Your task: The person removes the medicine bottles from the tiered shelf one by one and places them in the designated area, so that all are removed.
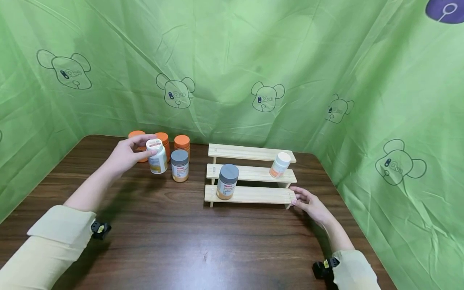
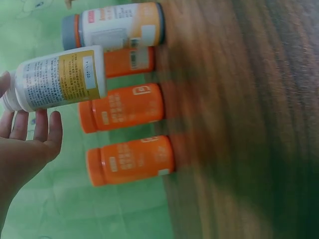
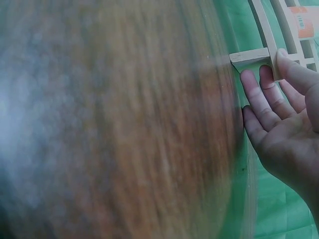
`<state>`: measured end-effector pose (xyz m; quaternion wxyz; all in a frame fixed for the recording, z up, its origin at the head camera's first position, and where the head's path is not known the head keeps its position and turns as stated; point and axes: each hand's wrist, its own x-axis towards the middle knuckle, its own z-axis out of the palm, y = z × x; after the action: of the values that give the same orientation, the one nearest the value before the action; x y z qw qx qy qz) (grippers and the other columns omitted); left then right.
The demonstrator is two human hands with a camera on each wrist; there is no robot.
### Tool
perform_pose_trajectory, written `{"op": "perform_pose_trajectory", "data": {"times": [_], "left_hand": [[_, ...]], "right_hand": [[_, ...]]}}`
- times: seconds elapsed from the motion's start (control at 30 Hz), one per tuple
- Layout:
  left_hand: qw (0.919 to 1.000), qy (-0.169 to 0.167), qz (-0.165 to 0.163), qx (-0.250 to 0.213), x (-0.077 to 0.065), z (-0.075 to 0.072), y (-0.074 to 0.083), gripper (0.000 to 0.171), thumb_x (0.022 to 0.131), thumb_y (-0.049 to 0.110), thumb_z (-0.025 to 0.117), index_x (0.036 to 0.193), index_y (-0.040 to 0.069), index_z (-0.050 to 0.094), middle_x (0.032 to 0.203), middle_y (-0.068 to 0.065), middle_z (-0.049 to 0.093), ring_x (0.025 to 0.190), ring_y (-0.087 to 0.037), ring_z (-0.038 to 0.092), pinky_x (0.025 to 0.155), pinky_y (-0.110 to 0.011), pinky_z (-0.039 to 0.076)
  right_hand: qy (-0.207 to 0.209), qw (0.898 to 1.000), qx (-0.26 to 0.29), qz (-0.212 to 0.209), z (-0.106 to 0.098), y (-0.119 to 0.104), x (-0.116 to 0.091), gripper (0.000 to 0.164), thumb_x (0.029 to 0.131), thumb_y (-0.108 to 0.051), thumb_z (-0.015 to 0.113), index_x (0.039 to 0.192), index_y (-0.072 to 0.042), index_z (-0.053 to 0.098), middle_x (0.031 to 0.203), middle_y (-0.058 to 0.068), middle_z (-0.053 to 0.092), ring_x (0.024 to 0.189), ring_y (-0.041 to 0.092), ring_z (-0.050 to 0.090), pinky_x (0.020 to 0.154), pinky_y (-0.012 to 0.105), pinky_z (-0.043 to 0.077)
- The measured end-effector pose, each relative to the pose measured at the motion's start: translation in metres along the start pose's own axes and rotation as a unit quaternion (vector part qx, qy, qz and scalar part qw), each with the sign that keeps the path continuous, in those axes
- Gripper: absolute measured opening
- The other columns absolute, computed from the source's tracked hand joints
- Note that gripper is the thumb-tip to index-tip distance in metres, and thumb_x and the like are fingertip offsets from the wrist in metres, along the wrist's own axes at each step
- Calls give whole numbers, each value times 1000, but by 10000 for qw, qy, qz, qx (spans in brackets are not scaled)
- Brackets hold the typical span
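My left hand (image 1: 125, 156) pinches a white pill bottle (image 1: 157, 159) by its upper part, between thumb and fingers. In the left wrist view this bottle (image 2: 62, 77) is off the table, its yellow and white label showing. My right hand (image 1: 312, 204) grips the right end of the lowest step of a three-tier wooden stand (image 1: 261, 195), its thumb on the board (image 3: 273, 52). A grey-capped jar (image 1: 226, 183) stands on the lowest step toward the left. On the middle step, at the right, stands a white bottle with an orange label (image 1: 280, 165).
Another grey-capped jar (image 1: 179, 167) stands on the brown wooden table (image 1: 203, 237), left of the stand. Behind it are orange bottles (image 1: 182, 143), partly hidden by the left hand and the white bottle. Green cloth (image 1: 224, 60) surrounds the table's back and sides.
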<state>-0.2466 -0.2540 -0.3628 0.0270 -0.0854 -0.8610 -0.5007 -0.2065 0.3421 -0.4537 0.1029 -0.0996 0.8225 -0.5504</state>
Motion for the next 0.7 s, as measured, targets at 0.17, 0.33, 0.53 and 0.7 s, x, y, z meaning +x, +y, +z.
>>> {"op": "perform_pose_trajectory", "data": {"times": [0.17, 0.33, 0.53, 0.7], "left_hand": [[9997, -93, -196, -92, 3, 2, -14, 61, 85, 44, 66, 138, 19, 47, 133, -5, 50, 115, -16, 47, 80, -19, 48], [9995, -70, -293, 34, 4, 6, -26, 64, 85, 46, 66, 139, 17, 46, 131, -8, 51, 116, -19, 47, 82, -23, 45], [9996, -18, -264, -16, 9, 12, -41, 63, 87, 38, 67, 140, 11, 45, 129, -13, 52, 110, -17, 48, 80, -22, 45], [9992, -15, -372, -170, 12, 16, -50, 63, 87, 37, 67, 141, 12, 44, 132, -13, 50, 113, -19, 46, 84, -28, 41]], "right_hand": [[20, 10000, -40, -32, 0, 0, 0, 55, 92, -8, 59, 140, 6, 34, 111, 23, 56, 91, 5, 59, 79, 24, 51], [-11, 10000, -18, -52, -1, 1, 1, 56, 92, -8, 59, 140, 6, 34, 113, 26, 55, 92, 5, 59, 80, 24, 51], [-18, 10000, -9, -43, -1, 1, 0, 56, 92, -8, 59, 140, 7, 34, 111, 23, 55, 91, 4, 59, 80, 24, 51], [-15, 10000, -22, -65, -1, 1, 0, 55, 92, -8, 59, 140, 6, 35, 111, 21, 55, 91, 4, 59, 81, 24, 51]]}}
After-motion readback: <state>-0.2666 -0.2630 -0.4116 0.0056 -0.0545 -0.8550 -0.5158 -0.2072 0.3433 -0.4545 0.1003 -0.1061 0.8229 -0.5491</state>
